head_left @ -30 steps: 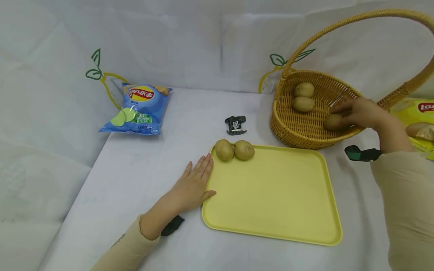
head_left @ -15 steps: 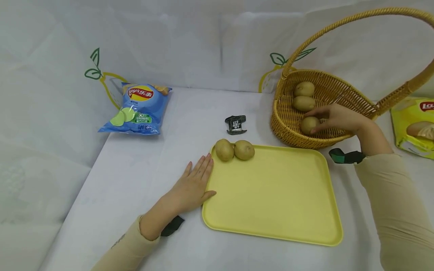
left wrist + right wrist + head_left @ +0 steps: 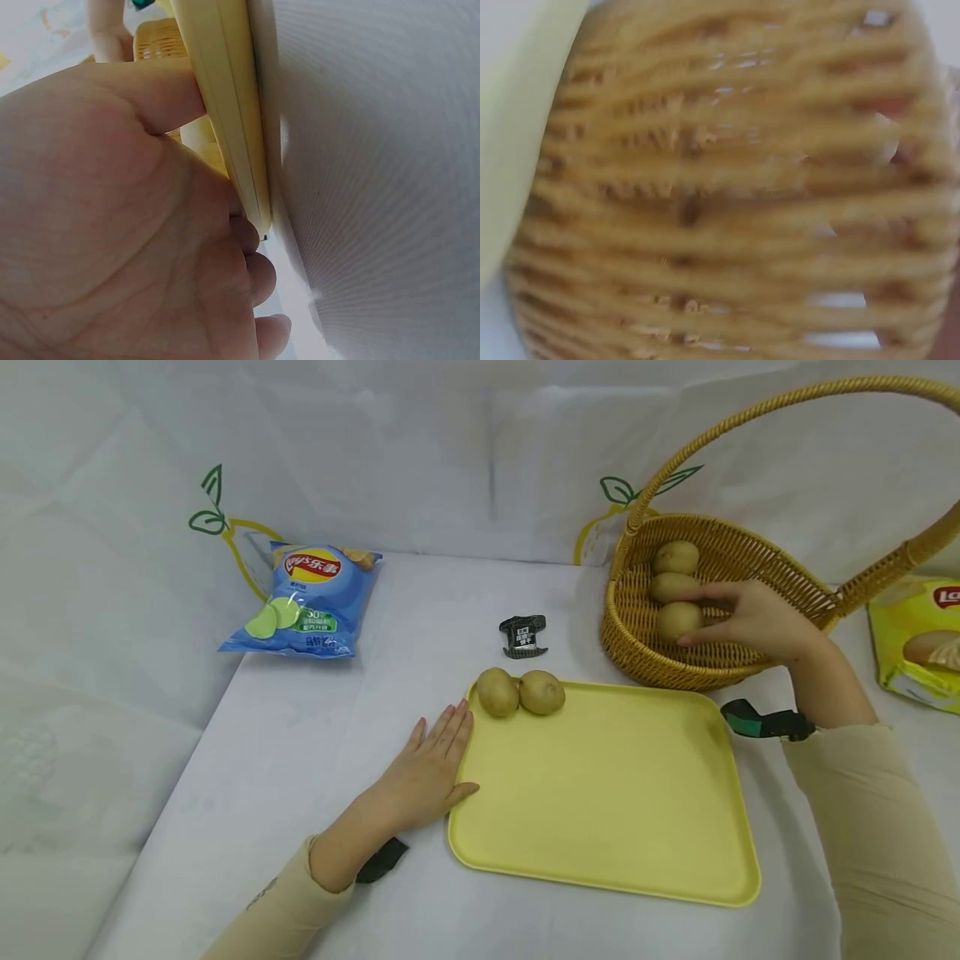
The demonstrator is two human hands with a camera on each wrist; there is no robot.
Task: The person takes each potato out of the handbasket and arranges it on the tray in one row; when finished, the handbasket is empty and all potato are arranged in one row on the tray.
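Note:
My right hand [image 3: 768, 620] reaches over the rim of the wicker basket [image 3: 660, 672] and holds a potato [image 3: 680, 622] between thumb and fingers. Two more potatoes lie behind it along the basket's left side, the farther one [image 3: 677, 558] fully in sight and the nearer one [image 3: 670, 587] partly covered by the fingers. In the right wrist view the weave of the basket [image 3: 727, 180] fills most of the picture, blurred. My left hand [image 3: 427, 772] lies flat with straight fingers against the left edge of the yellow tray [image 3: 600, 793]; its thumb rests on the rim.
Two potatoes [image 3: 520, 693] sit side by side in the tray's far left corner. Behind them lies a small black packet [image 3: 523, 637]. A blue chip bag [image 3: 311, 602] stands at the back left, a yellow chip bag [image 3: 918, 643] right of the basket. The basket's tall handle [image 3: 787, 402] arches overhead.
My right hand has shifted left inside the basket, bringing the potato from the right side to beside the other two. My left hand has stayed in place at the tray.

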